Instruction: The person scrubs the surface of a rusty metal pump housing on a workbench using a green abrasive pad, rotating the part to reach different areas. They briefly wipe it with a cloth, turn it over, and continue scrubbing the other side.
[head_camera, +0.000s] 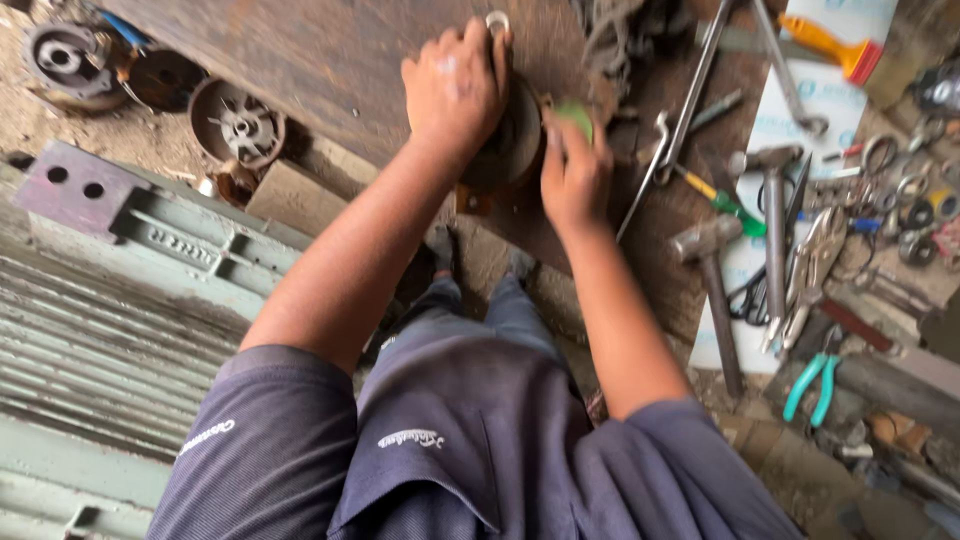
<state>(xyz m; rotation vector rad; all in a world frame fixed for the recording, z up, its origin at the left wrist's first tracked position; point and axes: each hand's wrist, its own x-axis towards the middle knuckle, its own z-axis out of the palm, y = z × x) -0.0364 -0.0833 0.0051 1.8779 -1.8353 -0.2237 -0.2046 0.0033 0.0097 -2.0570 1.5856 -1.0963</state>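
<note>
Dark round metal part (510, 140): lay on the rusty steel worktop (330, 60), between both hands.
Left hand (455, 90): fingers closed over its top.
Right hand (572, 175): pinched a small green pad (577, 115) against its side.

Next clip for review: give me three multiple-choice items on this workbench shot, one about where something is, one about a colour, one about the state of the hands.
1. Where do the two hammers lie?
A. To the right of the hands
B. On the ribbed green casing
C. On the person's lap

2. What colour are the pliers' handles at the lower right?
A. Red
B. Teal
C. Black

3. What is the left hand doing?
A. Hanging free
B. Holding a hammer
C. Pressing down on the dark round part

Answers:
1. A, both hammers lie among the tools on the rusty bench, right of the right hand.
2. B, the handles show teal against the dirt.
3. C, its palm and fingers cover the part's top while the right hand touches its side, by something green.
</note>
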